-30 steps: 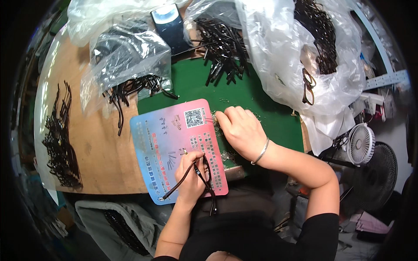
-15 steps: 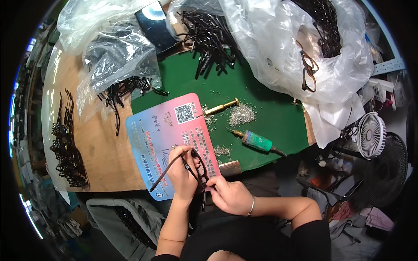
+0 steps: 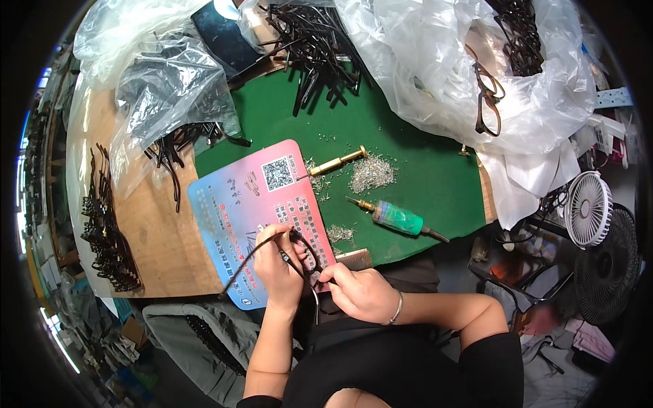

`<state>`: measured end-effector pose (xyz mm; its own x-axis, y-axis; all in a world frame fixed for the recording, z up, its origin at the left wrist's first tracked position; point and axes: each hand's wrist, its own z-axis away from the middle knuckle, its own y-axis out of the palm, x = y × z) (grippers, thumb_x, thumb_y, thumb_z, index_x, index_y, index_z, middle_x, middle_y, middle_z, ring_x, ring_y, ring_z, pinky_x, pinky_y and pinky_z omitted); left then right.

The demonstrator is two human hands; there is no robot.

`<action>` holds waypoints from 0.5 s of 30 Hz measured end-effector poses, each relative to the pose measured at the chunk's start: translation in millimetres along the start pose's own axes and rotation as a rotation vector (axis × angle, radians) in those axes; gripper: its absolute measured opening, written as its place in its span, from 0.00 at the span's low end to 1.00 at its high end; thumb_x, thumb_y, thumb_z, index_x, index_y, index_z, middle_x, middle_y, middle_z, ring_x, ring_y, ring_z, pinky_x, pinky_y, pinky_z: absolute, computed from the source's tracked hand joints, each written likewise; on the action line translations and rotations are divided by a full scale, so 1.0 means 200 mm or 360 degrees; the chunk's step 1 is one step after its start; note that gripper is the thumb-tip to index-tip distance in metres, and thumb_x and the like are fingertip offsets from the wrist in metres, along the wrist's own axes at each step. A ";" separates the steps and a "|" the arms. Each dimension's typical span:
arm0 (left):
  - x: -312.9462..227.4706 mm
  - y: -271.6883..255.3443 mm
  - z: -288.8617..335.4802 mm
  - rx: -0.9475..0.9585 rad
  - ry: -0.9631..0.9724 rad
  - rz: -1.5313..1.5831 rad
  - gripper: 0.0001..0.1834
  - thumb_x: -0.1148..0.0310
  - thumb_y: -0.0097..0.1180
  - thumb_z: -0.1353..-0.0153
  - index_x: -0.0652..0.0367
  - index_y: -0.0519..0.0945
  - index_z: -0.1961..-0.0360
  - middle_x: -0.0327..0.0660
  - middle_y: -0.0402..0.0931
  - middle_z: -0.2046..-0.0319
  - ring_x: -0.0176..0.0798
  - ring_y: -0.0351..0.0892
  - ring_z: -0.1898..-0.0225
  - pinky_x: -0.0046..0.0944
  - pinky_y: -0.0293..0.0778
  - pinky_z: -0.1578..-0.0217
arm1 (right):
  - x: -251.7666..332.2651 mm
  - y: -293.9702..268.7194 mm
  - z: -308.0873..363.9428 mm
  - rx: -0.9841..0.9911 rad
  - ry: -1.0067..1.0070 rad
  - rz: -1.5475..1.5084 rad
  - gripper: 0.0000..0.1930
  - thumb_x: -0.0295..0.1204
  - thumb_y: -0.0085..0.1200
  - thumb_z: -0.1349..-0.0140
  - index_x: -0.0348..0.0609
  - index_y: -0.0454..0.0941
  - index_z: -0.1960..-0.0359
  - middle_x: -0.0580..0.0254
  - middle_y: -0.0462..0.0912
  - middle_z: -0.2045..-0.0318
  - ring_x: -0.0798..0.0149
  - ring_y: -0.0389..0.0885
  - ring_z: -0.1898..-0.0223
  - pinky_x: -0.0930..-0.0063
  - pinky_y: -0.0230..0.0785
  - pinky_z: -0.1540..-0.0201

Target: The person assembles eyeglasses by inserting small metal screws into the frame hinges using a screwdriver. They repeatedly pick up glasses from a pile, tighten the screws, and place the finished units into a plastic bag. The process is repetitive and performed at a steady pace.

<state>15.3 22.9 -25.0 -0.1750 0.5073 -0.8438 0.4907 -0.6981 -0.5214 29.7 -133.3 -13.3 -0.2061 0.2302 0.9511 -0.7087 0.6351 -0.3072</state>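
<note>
A pair of dark-framed eyeglasses (image 3: 312,251) is gripped in my left hand (image 3: 277,272), its temples spread apart. One temple reaches out to the left of that hand; the other points down toward my lap. My right hand (image 3: 364,292) has thumb and forefinger pinched at the lower end of the frame front; whether a small part sits between them is hidden. Both hands are over the lower edge of a pink and blue printed mat (image 3: 212,224). A few tiny metal parts (image 3: 252,182) lie near its top.
On the green bench mat (image 3: 272,109) are a brass screwdriver (image 3: 338,163), a green-handled powered screwdriver (image 3: 398,217) and a pile of tiny screws (image 3: 373,173). Dark temples (image 3: 316,51) lie behind. Plastic bags (image 3: 435,68) hold more frames. Frames (image 3: 105,231) are stacked left; a white fan (image 3: 588,207) stands right.
The view has shifted slightly, so the bench things sit a little differently. The glasses have turned a little in my left hand. My right hand still pinches at the frame's lower end.
</note>
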 end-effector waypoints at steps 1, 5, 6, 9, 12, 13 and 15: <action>0.00 0.00 -0.01 -0.0001 -0.0044 0.0016 0.02 0.79 0.46 0.37 0.64 0.71 0.64 0.39 0.69 0.74 0.25 0.71 0.83 0.26 0.70 0.83 | 0.00 0.00 -0.01 0.0013 -0.0001 0.0009 0.10 0.21 0.48 0.43 0.39 0.67 0.59 0.57 0.79 0.75 0.57 0.80 0.76 0.68 0.72 0.74; -0.01 -0.02 0.00 0.0052 -0.0206 0.0093 0.02 0.77 0.46 0.36 0.63 0.71 0.64 0.39 0.71 0.72 0.25 0.72 0.82 0.25 0.70 0.82 | 0.00 0.01 0.00 -0.0048 -0.0022 -0.0034 0.10 0.20 0.48 0.43 0.39 0.68 0.59 0.58 0.79 0.76 0.57 0.80 0.76 0.69 0.72 0.73; 0.00 -0.01 0.00 0.0018 -0.0207 0.0135 0.02 0.78 0.46 0.37 0.64 0.71 0.64 0.39 0.70 0.73 0.25 0.71 0.83 0.25 0.69 0.83 | 0.00 0.02 -0.01 -0.0054 -0.0020 -0.0051 0.10 0.20 0.48 0.44 0.39 0.68 0.59 0.58 0.79 0.76 0.58 0.80 0.76 0.69 0.72 0.73; 0.01 -0.01 0.00 0.0034 0.0090 -0.0040 0.03 0.81 0.47 0.38 0.64 0.71 0.64 0.40 0.69 0.73 0.26 0.71 0.83 0.26 0.68 0.82 | -0.02 0.02 -0.01 -0.0085 -0.0012 -0.0057 0.10 0.20 0.48 0.44 0.39 0.68 0.59 0.58 0.79 0.76 0.58 0.80 0.76 0.69 0.72 0.73; 0.02 -0.02 0.01 0.0014 0.0215 -0.0149 0.05 0.84 0.46 0.40 0.64 0.71 0.64 0.40 0.68 0.73 0.26 0.71 0.82 0.27 0.68 0.81 | -0.01 0.02 -0.01 -0.0079 0.0014 -0.0070 0.10 0.20 0.49 0.44 0.39 0.68 0.59 0.58 0.79 0.76 0.58 0.80 0.76 0.69 0.72 0.74; 0.03 -0.02 0.01 0.0001 0.0256 -0.0195 0.05 0.84 0.46 0.40 0.64 0.71 0.64 0.40 0.68 0.73 0.26 0.71 0.82 0.27 0.69 0.80 | -0.01 0.01 -0.02 -0.0070 0.0024 -0.0078 0.11 0.20 0.49 0.44 0.39 0.68 0.59 0.58 0.79 0.76 0.58 0.80 0.77 0.69 0.72 0.74; 0.00 0.00 0.01 -0.0042 0.0010 0.0007 0.06 0.84 0.47 0.40 0.64 0.71 0.63 0.39 0.68 0.73 0.26 0.71 0.82 0.27 0.69 0.80 | 0.00 0.01 -0.02 -0.0074 0.0031 -0.0079 0.11 0.20 0.49 0.44 0.39 0.69 0.59 0.58 0.79 0.77 0.58 0.80 0.77 0.69 0.72 0.74</action>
<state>13.6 21.4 -25.4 -0.1674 0.5078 -0.8451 0.5138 -0.6866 -0.5144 32.1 -129.3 -14.4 -0.1578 0.2112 0.9646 -0.6855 0.6797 -0.2610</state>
